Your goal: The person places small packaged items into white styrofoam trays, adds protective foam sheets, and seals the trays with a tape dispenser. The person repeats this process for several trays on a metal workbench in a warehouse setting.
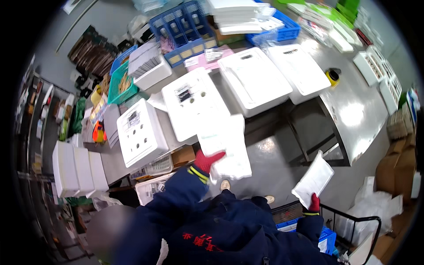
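Note:
My left hand [207,161], in a red glove, is closed on the edge of a thin white plastic bag [232,150]. The bag hangs in front of the table, its upper part overlapping a white box with dark round holes [194,104]; motion smears it a little. Low on the right, my right hand [314,203], also red-gloved, grips the bottom end of a flat white packet [314,179] that tilts up and away. What either wrapping contains cannot be made out. A similar white box with holes [141,132] stands to the left.
Two white lidded bins [256,79] [300,73] sit beyond the table's open frame. Yellow tape [332,77] lies right of them. Teal [121,86] and blue baskets [183,28] line the back. A black rail [357,217] stands beside my right arm, near cartons [388,165].

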Demonstrator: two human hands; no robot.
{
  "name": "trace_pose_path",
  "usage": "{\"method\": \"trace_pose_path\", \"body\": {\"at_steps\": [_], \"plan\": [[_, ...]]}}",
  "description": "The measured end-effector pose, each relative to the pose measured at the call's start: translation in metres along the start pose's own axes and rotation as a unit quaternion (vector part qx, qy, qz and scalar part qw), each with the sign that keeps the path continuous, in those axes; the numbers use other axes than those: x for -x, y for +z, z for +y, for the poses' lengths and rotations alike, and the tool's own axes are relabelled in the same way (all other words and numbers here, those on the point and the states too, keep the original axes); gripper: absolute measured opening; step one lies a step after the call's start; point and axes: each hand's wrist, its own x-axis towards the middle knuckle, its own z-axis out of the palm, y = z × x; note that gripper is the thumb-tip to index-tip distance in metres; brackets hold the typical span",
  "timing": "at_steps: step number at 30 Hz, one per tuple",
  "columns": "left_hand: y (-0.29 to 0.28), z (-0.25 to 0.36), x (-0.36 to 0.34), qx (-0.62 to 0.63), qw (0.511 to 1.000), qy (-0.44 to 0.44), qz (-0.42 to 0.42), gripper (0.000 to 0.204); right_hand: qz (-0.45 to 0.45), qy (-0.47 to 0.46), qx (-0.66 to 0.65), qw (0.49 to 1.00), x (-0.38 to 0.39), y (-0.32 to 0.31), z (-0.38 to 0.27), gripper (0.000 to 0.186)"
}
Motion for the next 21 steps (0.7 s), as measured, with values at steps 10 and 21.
{"method": "trace_pose_path", "body": {"at_steps": [10, 21], "plan": [[-0.124, 0.054, -0.136, 0.026, 0.993, 0.036, 0.112, 0.046, -0.137, 0.148, 0.117, 0.973, -0.075, 0.23, 0.057, 0.057], [-0.17, 0.006, 0.031, 0.067, 0.933, 0.065, 0.348, 0.034, -0.454, 0.238, 0.254, 0.82, -0.123, 0.467, 0.107, 0.059]]}}
